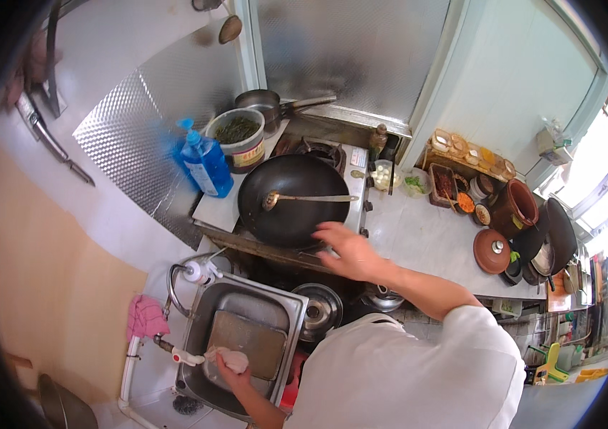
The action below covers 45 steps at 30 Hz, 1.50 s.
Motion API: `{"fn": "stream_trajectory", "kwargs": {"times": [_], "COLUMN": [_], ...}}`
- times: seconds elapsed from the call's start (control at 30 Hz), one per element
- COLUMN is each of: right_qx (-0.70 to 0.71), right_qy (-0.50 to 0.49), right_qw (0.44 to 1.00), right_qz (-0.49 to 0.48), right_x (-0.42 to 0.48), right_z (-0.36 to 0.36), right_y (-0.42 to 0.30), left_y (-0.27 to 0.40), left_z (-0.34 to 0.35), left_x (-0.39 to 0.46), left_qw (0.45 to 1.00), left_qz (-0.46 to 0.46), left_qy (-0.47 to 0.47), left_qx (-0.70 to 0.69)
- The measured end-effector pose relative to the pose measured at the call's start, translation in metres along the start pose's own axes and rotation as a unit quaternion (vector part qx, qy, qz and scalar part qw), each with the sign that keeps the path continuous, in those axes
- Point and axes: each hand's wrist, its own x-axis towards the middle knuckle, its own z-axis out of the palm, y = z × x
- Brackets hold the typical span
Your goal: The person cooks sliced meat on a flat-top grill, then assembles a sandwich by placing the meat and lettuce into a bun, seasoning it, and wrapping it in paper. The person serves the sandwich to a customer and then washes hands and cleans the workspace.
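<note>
Over the stainless steel sink [191, 316], my left hand [237, 375] grips a pale pink cloth [233, 361] beside the white plastic tap [187, 357]. A rectangular tray [248, 343] lies in the sink. My right hand [349, 252] is empty, its fingers spread at the near right rim of a black wok [293, 220] on the stove; whether it touches the rim I cannot tell. A metal ladle [312, 198] lies across the wok, its bowl inside and its handle over the right rim.
Left of the wok stand a blue soap pump bottle [207, 166] and a tub of dark greens [239, 139]. The right counter [422, 241] holds ingredient bowls, a brown crock [513, 209] and a reddish-brown lid [491, 252]. A pink cloth [146, 316] hangs left of the sink.
</note>
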Motion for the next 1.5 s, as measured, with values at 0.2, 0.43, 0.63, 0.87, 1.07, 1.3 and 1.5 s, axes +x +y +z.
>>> {"fn": "stream_trajectory", "kwargs": {"times": [0.2,0.43,0.63,0.87,1.07,1.3,1.5], "right_qx": [0.467,0.467,0.405,0.377,0.333,-0.052,0.398], "right_qy": [-0.197,-0.164,-0.100,-0.060,-0.075,0.262,-0.208], "right_qw": [0.766,0.796,0.849,0.861,0.884,0.961,0.893], "right_qz": [0.396,0.349,0.324,0.335,0.319,0.070,0.029], "right_x": [-0.046,-0.032,0.006,0.056,0.054,0.050,0.021], "right_z": [0.011,-0.014,-0.043,-0.040,-0.033,-0.023,0.204], "right_y": [0.060,0.066,0.111,0.191,0.219,0.089,-0.017], "left_y": [0.013,0.031,0.021,-0.002,0.005,0.005,0.009], "left_z": [-0.010,0.001,0.013,0.038,0.007,0.025,0.108], "left_x": [0.007,0.013,-0.004,-0.008,0.011,-0.012,-0.073], "left_qw": [0.999,0.990,0.997,0.998,0.994,0.992,0.954], "left_qz": [-0.007,-0.046,-0.008,-0.005,-0.036,-0.035,-0.138], "left_qy": [-0.034,-0.107,-0.067,-0.008,-0.098,-0.114,-0.233], "left_qx": [-0.012,-0.077,-0.043,-0.055,-0.039,-0.031,-0.128]}}
